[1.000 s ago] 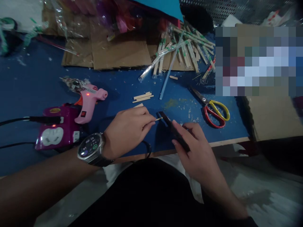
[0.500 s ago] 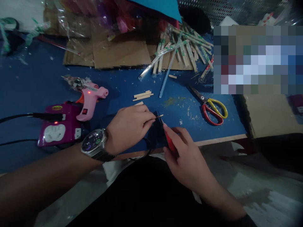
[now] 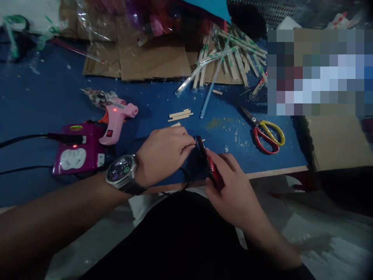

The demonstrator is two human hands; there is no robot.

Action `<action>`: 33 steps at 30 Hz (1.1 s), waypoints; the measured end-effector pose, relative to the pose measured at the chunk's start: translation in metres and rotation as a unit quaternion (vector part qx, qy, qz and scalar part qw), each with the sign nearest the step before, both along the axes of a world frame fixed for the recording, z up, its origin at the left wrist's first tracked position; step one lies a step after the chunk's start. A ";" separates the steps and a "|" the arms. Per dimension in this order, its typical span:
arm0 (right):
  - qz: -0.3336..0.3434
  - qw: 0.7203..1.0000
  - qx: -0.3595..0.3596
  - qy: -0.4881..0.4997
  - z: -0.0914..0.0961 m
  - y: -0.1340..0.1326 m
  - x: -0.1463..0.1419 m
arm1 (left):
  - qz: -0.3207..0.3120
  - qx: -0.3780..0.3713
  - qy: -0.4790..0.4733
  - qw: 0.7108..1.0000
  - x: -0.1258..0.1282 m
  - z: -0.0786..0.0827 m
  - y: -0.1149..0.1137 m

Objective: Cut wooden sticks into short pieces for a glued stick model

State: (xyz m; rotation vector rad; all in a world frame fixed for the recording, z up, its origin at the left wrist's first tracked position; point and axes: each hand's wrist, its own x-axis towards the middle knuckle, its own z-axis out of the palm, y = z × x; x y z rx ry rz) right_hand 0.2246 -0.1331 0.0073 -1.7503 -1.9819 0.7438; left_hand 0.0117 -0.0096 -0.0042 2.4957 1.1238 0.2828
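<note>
My left hand (image 3: 166,152), with a watch on the wrist, is closed in a pinch on a thin wooden stick (image 3: 203,140) near the table's front edge. Most of that stick is hidden by the fingers and the blade. In my right hand (image 3: 234,186) is a utility knife (image 3: 213,167) with a red handle, fingers wrapped round it. Its dark blade end lies across the stick, just right of my left fingertips; whether it touches the wood I cannot tell. Several short cut wooden sticks (image 3: 180,115) lie on the blue tabletop beyond my left hand.
A pink glue gun (image 3: 114,122) and a purple power socket (image 3: 78,151) with cables stand at left. Scissors (image 3: 259,128) with red and yellow handles lie at right. Wrapped chopsticks (image 3: 233,62), a clear glue stick (image 3: 212,87) and cardboard (image 3: 154,62) are at the back.
The knife has turned so that its broad dark side shows over the stick. Both hands stay close together; the whole view has shifted slightly.
</note>
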 end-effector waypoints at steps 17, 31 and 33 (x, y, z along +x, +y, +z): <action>0.021 1.000 0.013 0.016 0.020 0.020 0.022 | 0.004 -0.014 0.012 1.000 0.002 0.004 0.001; 0.026 0.999 -0.017 -0.013 0.009 0.014 0.007 | 0.010 -0.028 0.018 0.999 0.003 0.006 0.001; 0.026 1.000 -0.016 -0.007 0.008 0.014 0.008 | 0.009 -0.027 0.016 0.999 0.003 0.005 0.001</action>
